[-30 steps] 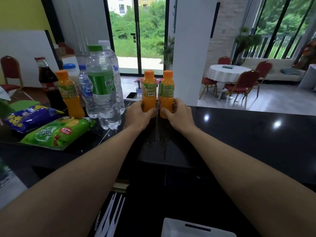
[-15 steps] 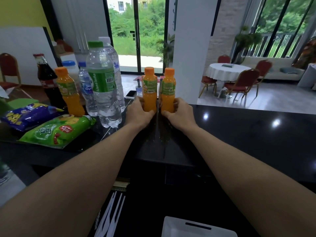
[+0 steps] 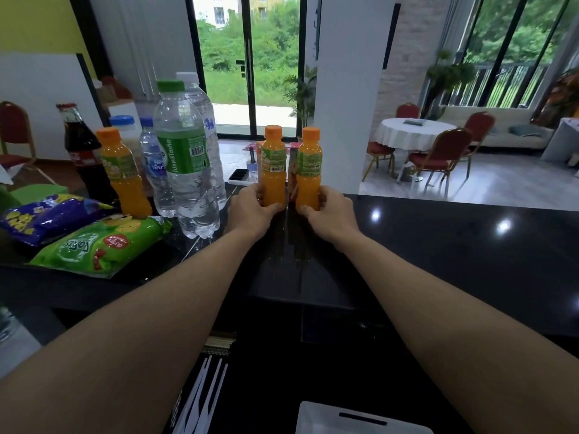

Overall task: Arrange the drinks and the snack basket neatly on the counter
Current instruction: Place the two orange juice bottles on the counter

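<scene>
Orange bottles: two small juice bottles stand upright on the black counter [image 3: 438, 245], at its far edge, just right of the large green-label water bottle [image 3: 185, 161] (the landmark for all places below).
Left orange bottle [image 3: 274, 170]: nearer the landmark; the left hand [image 3: 253, 211] is wrapped around its lower body.
Right orange bottle [image 3: 308, 173]: just beyond the first, away from the landmark; the right hand [image 3: 329, 214] is closed around its base.
Governing relation: both bottles sit straight ahead of the hands, long axes vertical, a narrow gap between them; each hand is equally near its own bottle.
Remaining stock: a third orange bottle [image 3: 123, 177], a cola bottle [image 3: 83, 151] and smaller water bottles stand left of the landmark, ungrouped; a green snack bag [image 3: 97, 242] and a purple snack bag [image 3: 47, 217] lie in front of and left of it.
Snack basket: not identified in view.
Change from earlier frames: the pair stands farther from the viewer and a little higher in the picture than one second ago; both grips are unchanged, caps level.
Judgement: the pair appears nearly placed (release likely next); the left-hand cluster remains unsorted.
</scene>
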The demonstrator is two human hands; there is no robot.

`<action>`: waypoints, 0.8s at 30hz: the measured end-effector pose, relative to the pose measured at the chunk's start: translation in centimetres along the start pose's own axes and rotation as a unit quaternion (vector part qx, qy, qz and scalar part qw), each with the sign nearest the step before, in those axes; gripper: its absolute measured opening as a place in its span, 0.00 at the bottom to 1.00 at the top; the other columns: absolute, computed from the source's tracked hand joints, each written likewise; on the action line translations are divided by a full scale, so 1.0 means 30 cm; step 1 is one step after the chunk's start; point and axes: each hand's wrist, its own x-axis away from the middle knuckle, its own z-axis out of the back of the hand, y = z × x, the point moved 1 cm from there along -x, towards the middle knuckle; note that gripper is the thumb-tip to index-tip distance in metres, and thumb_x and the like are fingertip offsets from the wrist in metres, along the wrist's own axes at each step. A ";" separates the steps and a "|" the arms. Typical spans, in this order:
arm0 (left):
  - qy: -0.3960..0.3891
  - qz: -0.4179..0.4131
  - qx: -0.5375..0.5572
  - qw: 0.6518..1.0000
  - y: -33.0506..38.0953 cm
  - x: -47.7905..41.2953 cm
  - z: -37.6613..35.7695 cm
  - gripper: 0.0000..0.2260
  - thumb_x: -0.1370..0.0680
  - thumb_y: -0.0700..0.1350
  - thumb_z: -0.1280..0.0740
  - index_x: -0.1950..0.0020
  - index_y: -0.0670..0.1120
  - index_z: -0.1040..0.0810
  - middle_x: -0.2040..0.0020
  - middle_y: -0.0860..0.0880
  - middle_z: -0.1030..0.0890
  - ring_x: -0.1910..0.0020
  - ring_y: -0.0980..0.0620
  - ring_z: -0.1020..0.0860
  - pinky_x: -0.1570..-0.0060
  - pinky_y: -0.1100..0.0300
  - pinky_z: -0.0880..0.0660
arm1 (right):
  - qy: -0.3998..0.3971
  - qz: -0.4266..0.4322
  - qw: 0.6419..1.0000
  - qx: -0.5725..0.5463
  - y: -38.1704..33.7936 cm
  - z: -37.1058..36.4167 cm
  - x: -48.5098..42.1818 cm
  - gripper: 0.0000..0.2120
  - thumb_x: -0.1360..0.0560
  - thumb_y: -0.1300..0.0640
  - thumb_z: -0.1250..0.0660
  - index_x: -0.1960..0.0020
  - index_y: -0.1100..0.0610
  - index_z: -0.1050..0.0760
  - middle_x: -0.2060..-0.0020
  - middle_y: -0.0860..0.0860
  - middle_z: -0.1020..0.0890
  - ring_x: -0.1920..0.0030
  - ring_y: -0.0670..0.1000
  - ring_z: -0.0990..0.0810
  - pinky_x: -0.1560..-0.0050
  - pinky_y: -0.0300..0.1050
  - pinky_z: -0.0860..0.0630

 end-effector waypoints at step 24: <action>-0.013 0.000 -0.020 1.000 0.018 0.020 0.011 0.24 0.27 0.52 0.25 0.33 0.51 0.24 0.40 0.52 0.18 0.43 0.50 0.20 0.40 0.49 0.23 | -0.001 -0.012 1.000 0.013 -0.023 0.015 0.030 0.17 0.22 0.55 0.28 0.35 0.56 0.25 0.43 0.52 0.19 0.44 0.54 0.19 0.40 0.54 0.20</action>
